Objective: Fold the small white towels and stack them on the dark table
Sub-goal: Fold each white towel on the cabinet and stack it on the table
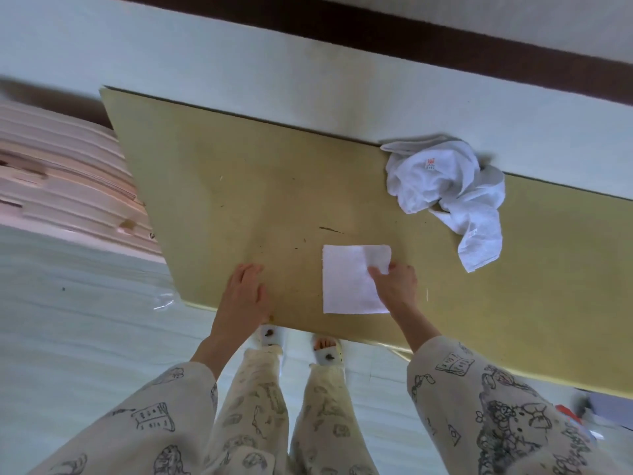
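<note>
A folded white towel (346, 281) lies flat as a neat rectangle near the front edge of the olive-yellow table (239, 186). My right hand (395, 284) rests on its right edge, with the fingers curled over the towel's right side and seeming to pinch it. My left hand (248, 293) lies flat on the bare tabletop to the left of the towel, fingers straight, holding nothing. A crumpled heap of unfolded white towels (445, 190) sits at the back right of the table, with small red labels showing.
The table stands against a pale wall (239, 56). A stack of pinkish-white boards (61, 180) sits beside the table's left edge. Pale floor (85, 320) lies below, with my slippered feet (327, 351) under the table's front edge.
</note>
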`<action>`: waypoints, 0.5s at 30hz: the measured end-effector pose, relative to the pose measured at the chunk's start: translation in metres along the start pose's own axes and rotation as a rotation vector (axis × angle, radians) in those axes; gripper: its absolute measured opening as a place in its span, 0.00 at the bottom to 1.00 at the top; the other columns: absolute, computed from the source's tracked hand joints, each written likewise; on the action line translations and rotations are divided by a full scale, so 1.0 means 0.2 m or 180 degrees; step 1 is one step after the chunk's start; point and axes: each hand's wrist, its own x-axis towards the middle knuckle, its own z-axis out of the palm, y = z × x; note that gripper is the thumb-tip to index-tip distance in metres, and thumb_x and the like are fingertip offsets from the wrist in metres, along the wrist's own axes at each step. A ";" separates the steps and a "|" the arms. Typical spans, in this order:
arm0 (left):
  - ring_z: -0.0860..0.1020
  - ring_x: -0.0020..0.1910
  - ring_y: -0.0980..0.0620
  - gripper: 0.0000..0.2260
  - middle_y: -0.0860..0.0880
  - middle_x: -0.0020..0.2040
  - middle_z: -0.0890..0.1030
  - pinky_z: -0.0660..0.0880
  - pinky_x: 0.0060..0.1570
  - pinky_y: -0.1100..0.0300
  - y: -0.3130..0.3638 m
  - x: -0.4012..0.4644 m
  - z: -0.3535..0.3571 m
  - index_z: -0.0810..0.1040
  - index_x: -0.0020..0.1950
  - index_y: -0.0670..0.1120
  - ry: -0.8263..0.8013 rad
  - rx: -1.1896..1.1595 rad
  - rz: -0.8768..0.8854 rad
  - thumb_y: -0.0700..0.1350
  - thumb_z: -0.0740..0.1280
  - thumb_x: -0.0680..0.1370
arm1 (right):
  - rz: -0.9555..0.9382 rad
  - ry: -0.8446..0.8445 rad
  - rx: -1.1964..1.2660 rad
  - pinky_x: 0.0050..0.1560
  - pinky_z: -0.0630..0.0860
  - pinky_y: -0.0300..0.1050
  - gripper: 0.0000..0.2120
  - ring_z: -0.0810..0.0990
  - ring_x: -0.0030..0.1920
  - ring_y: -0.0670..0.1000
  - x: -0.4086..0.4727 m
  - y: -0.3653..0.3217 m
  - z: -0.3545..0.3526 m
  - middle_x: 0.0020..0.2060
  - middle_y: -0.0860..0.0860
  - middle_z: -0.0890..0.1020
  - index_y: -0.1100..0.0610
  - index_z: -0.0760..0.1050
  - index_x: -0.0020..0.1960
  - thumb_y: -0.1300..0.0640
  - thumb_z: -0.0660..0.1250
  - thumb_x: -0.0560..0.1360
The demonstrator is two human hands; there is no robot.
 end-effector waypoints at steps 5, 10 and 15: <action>0.69 0.66 0.45 0.17 0.43 0.67 0.70 0.64 0.62 0.58 0.00 -0.16 -0.05 0.67 0.69 0.42 0.0442 -0.0339 -0.0240 0.40 0.60 0.79 | -0.0982 -0.0415 0.0292 0.31 0.63 0.38 0.07 0.71 0.39 0.50 -0.14 -0.09 -0.13 0.35 0.47 0.72 0.59 0.69 0.47 0.56 0.64 0.76; 0.71 0.65 0.49 0.17 0.48 0.66 0.72 0.66 0.61 0.60 -0.02 -0.50 -0.15 0.68 0.69 0.44 0.0987 -0.0650 -0.0406 0.42 0.59 0.80 | -0.2147 -0.0658 -0.0292 0.33 0.66 0.40 0.05 0.72 0.37 0.50 -0.39 -0.24 -0.20 0.37 0.51 0.75 0.61 0.71 0.47 0.58 0.63 0.76; 0.74 0.62 0.49 0.15 0.48 0.63 0.76 0.70 0.63 0.55 -0.16 -0.95 -0.29 0.72 0.66 0.44 0.1794 -0.1042 -0.0763 0.42 0.58 0.80 | -0.3344 -0.0833 -0.1190 0.42 0.68 0.46 0.05 0.75 0.41 0.55 -0.78 -0.34 -0.06 0.41 0.52 0.76 0.59 0.73 0.46 0.57 0.62 0.75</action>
